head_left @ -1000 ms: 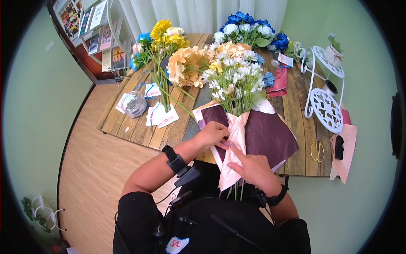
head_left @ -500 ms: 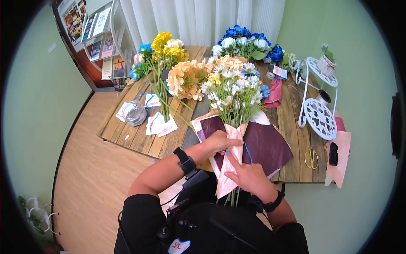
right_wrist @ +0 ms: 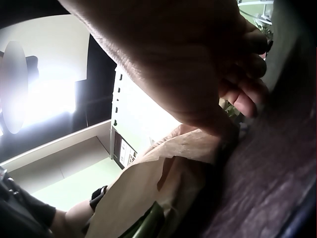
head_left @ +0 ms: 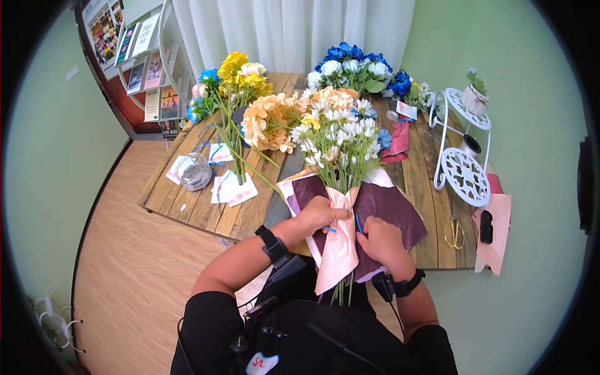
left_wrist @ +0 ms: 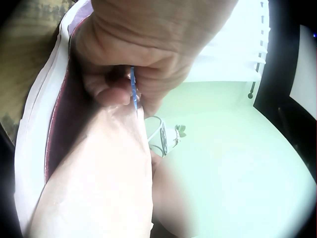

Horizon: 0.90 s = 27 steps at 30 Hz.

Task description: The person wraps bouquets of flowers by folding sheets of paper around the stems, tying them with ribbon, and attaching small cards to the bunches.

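Note:
A bouquet of white flowers (head_left: 340, 140) stands in wrapping paper, its green stems (head_left: 342, 294) showing below. Pale pink paper (head_left: 335, 259) folds over the front, with dark purple paper (head_left: 394, 215) at both sides. My left hand (head_left: 320, 214) grips the pink paper at the waist of the bouquet. A blue ribbon (left_wrist: 133, 87) runs between its fingers in the left wrist view. At the right side of the fold, my right hand (head_left: 382, 239) pinches the ribbon's other stretch, against the purple paper. In the right wrist view its fingers (right_wrist: 245, 101) are curled.
Peach hydrangeas (head_left: 265, 125), yellow flowers (head_left: 240, 75) and blue and white flowers (head_left: 356, 65) lie at the back of the table. A clear jar (head_left: 194, 173) and cards (head_left: 234, 189) are at left; gold scissors (head_left: 454, 234) and a white metal stand (head_left: 465, 178) at right.
My right hand has moved from the front of the pink paper to its right side, with the ribbon. The left hand now lies over the fold. The head view has shifted slightly.

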Motion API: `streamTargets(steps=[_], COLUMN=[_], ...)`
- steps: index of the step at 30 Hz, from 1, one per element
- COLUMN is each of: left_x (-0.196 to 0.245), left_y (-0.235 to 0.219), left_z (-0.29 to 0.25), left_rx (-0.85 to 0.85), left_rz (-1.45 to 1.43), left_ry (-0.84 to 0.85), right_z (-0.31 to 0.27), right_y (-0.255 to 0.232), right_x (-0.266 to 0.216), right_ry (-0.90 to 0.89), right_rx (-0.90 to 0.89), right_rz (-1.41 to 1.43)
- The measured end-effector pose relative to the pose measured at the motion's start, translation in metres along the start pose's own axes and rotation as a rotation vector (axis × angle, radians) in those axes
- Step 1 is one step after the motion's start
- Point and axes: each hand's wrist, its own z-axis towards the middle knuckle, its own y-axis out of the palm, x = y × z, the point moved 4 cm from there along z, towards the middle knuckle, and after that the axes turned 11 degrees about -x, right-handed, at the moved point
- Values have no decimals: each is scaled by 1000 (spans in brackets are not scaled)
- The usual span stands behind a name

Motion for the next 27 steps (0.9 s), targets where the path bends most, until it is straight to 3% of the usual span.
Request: streamTargets(steps=[2, 6, 9, 16, 18, 22, 25, 27], left_x=[-4, -10, 2, 19, 22, 31, 33, 33], left_y=[-3, -7, -7, -8, -4, -1, -3, -5], left_z=[3, 8, -1, -20, -28, -44, -56, -64], left_rx=[9, 60, 52, 103, 163, 162, 69, 54], left_rz=[18, 176, 264, 689, 876, 986, 947, 879], left_ry=[30, 5, -19, 30, 315, 372, 429, 486], right_z=[2, 2, -7, -1, 8, 23, 22, 18], right_y=[11, 3, -31, -41, -34, -21, -19, -20], right_x=[6, 8, 0, -23, -26, -21, -18, -18], right_ry=[17, -8, -98, -287, -440, -536, -476, -485], right_rx=[-112, -109, 117, 111, 165, 104, -4, 13], right_rz=[26, 8, 298, 463, 514, 640, 648, 620])
